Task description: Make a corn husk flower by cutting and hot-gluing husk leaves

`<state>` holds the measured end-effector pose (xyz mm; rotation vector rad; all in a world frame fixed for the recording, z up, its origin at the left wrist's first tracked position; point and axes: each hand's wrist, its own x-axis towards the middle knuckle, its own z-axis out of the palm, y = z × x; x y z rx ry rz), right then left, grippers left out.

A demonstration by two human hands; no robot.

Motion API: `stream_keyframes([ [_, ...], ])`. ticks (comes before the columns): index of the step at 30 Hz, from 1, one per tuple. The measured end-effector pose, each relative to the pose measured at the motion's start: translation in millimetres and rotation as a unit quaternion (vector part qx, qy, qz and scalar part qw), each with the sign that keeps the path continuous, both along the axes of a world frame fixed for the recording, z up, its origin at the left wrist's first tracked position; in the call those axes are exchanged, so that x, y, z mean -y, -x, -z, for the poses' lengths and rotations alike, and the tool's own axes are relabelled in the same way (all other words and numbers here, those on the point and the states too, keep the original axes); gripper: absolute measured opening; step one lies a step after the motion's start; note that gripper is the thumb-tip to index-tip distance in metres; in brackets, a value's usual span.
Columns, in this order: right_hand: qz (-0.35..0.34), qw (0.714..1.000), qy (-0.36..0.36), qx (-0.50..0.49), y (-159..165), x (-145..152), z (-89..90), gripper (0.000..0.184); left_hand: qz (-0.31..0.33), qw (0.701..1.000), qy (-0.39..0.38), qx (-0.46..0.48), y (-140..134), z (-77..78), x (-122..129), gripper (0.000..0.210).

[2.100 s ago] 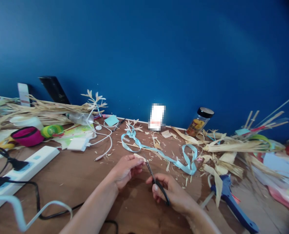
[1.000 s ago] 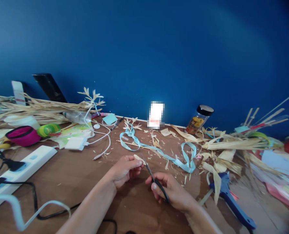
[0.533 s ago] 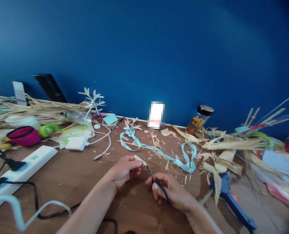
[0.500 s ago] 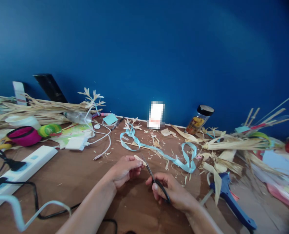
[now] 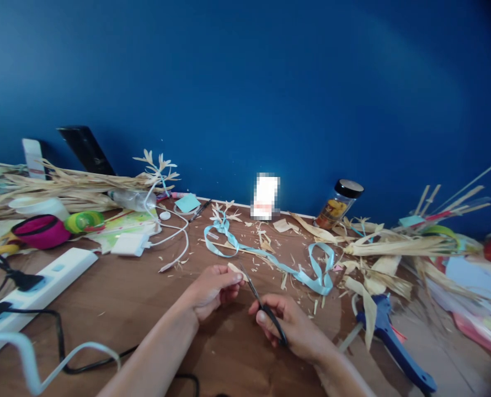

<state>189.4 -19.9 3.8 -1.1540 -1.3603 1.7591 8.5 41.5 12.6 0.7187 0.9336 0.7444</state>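
Observation:
Between the thumb and fingers of my left hand (image 5: 214, 289) is a small pale piece of dried husk (image 5: 233, 268). My right hand (image 5: 284, 322) grips a pair of dark-handled scissors (image 5: 252, 288), whose blades point up and left and lie against the husk piece's right edge. Whether the blades are apart is too small to tell. Just beyond my hands, a light blue ribbon (image 5: 284, 266) lies curled on the brown table (image 5: 220, 353), with a husk flower (image 5: 225, 210) at its left end. Husk scraps are scattered around it.
A blue glue gun (image 5: 398, 344) lies to the right, near husk strips (image 5: 398, 244) and a black-lidded jar (image 5: 339, 204). On the left are a white power strip (image 5: 59, 278) with black cords, a white charger (image 5: 129, 243) and a pink pouch (image 5: 42, 231). A blue wall (image 5: 229, 99) stands behind.
Almost nothing differs. My right hand and the scissors have shifted very slightly; my left hand keeps its hold on the husk piece.

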Motion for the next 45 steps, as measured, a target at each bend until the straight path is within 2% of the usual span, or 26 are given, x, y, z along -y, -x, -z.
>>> stream_keyframes([
  [14, -0.002, 1.000, -0.012, 0.008, 2, 0, 2.0, 0.031, 0.000, 1.000, -0.004, 0.002, 1, -0.2, 0, 0.012],
  [25, -0.004, 0.996, -0.050, 0.072, -3, 0, 0.3, 0.027, 0.006, 1.000, 0.002, -0.007, 1, 1.5, -1, 0.015],
  [30, 0.057, 0.998, 0.003, 0.021, 3, -1, 7.7, 0.036, -0.015, 1.000, -0.020, 0.003, 1, -1.8, 0, 0.014],
  [33, 0.115, 0.993, -0.009, 0.005, 6, -3, 7.4, 0.040, -0.026, 0.999, -0.037, 0.008, -2, -2.4, 3, 0.013],
  [37, 0.195, 0.980, -0.031, -0.038, 6, -7, 4.6, 0.043, -0.002, 0.999, -0.050, -0.006, -12, 0.3, 9, 0.013],
  [41, 0.220, 0.971, -0.050, -0.076, 7, -9, 6.5, 0.046, 0.032, 0.997, -0.068, -0.019, -21, 4.1, 17, 0.014],
  [45, 0.234, 0.968, -0.054, -0.075, 8, -10, 8.3, 0.043, 0.051, 0.992, -0.108, -0.048, -25, 6.0, 20, 0.016],
])
